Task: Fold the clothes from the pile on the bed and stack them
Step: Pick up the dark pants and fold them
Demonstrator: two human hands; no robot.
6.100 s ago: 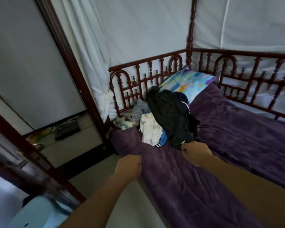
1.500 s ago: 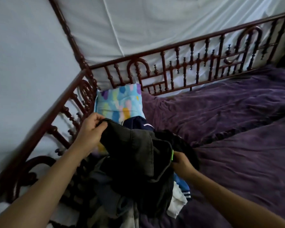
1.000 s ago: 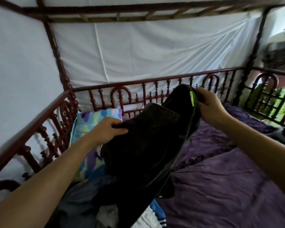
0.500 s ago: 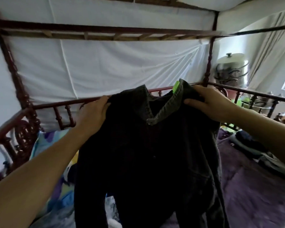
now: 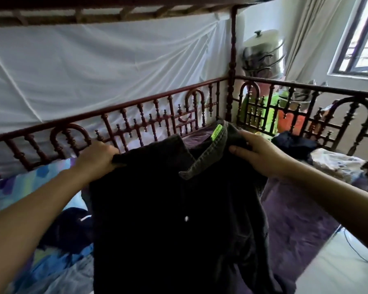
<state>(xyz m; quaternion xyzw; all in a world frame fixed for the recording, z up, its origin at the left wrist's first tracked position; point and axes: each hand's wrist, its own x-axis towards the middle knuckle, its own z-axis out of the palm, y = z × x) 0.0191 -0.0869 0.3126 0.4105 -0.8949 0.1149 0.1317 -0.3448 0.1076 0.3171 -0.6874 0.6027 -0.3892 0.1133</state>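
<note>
You hold a dark shirt [image 5: 168, 209] up in front of you with both hands. Your left hand [image 5: 96, 158] grips one shoulder of the shirt, with the fingers curled over the cloth. Your right hand [image 5: 255, 153] grips the other shoulder, just beside the collar [image 5: 208, 158]. A small bright green tag [image 5: 216, 131] sticks up at the back of the collar.

The shirt hangs down flat and open, above the bed. Its bottom edge runs out of the picture. One little white button [image 5: 186, 218] shows near the middle.

Low on your left, more clothes [image 5: 68, 230] lie in a heap beside the hanging shirt. A colorful pillow [image 5: 19, 183] sits behind them, against the red-brown bed rail [image 5: 136, 117]. The purple blanket [image 5: 295, 219] covers the bed on your right. At the far corner of the bed, some other dark clothes [image 5: 295, 143] lie near the rail. A white sheet [image 5: 94, 60] hangs behind the bed, and a window [image 5: 359, 39] lets in light at the top right.
</note>
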